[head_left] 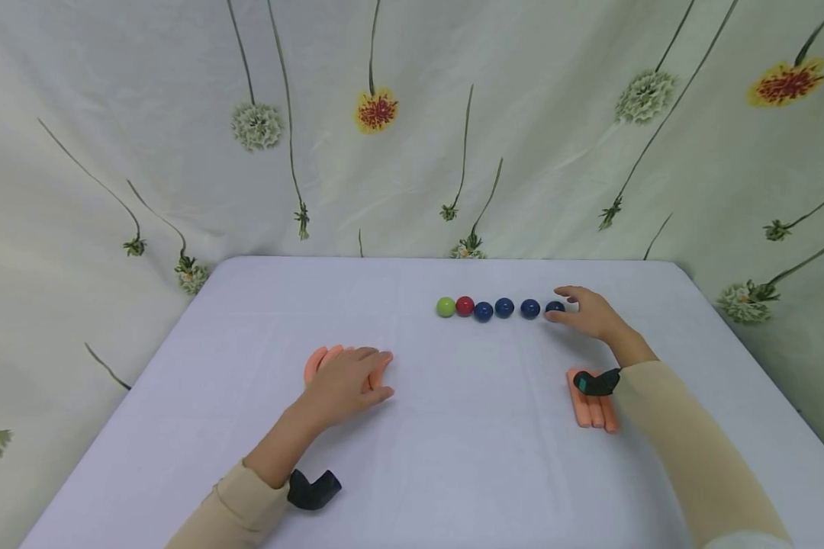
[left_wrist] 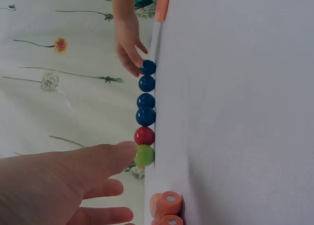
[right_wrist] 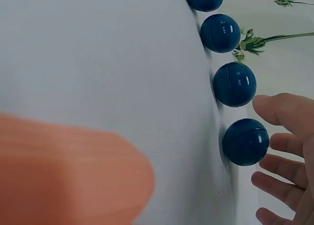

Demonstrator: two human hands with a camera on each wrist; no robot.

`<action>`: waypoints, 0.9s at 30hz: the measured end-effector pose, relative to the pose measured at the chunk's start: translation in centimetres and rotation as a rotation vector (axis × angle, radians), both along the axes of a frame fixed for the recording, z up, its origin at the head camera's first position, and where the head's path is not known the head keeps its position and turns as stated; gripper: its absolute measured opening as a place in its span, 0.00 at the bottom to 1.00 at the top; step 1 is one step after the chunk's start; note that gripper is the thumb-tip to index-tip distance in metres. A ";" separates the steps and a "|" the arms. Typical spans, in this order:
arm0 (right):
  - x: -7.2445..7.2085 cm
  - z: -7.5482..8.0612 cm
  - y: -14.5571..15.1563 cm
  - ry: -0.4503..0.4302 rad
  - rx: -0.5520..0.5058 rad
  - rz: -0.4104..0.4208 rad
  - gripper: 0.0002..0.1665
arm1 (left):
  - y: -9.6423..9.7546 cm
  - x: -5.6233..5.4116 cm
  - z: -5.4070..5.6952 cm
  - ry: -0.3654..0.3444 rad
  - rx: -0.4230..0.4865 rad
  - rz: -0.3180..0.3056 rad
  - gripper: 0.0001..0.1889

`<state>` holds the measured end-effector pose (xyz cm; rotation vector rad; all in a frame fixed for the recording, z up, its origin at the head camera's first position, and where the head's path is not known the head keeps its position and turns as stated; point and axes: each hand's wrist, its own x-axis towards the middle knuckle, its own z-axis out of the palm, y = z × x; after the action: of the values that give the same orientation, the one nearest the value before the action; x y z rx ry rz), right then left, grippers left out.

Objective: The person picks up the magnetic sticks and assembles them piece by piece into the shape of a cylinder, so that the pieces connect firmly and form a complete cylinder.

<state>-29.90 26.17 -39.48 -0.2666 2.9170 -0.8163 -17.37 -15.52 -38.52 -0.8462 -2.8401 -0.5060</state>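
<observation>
The right hand [head_left: 593, 316] reaches in at two o'clock on the table, thumb and fingers apart around the end blue ball [right_wrist: 245, 141]; whether they touch it, I cannot tell. The left hand [head_left: 343, 385], at nine o'clock, spreads loosely over the curved orange pieces [head_left: 312, 367], which peep out towards its eleven and one o'clock; contact there is hidden as well.

From the right hand, the row of balls runs towards nine o'clock: three more blue balls [head_left: 530, 309], the red ball [head_left: 465, 306], then the green ball [head_left: 445, 306] at the far end. At the right hand's six o'clock lie straight orange pieces [head_left: 583, 412] side by side, partly covered by a black wrist device [head_left: 596, 383].

Beige sleeves [head_left: 687, 450] cover both forearms. The white table [head_left: 453, 473] spreads beneath, and a flower-printed cloth [head_left: 542, 152] hangs behind at twelve o'clock.
</observation>
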 end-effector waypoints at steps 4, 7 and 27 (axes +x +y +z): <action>0.0 -0.2 0.0 -0.012 -0.021 -0.022 0.38 | 0.4 -0.3 -0.2 -0.008 0.014 0.016 0.11; -0.1 -0.5 0.2 -0.013 -0.035 -0.029 0.38 | 0.7 -0.7 -0.3 -0.001 -0.009 0.045 0.14; -0.1 -1.2 0.1 0.035 -0.050 -0.021 0.32 | 2.8 -2.8 -0.8 -0.133 -0.066 0.289 0.01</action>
<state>-30.03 26.27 -40.64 -0.2572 2.9401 -0.8984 -20.17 -12.70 -39.28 -0.4122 -3.0431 -0.4449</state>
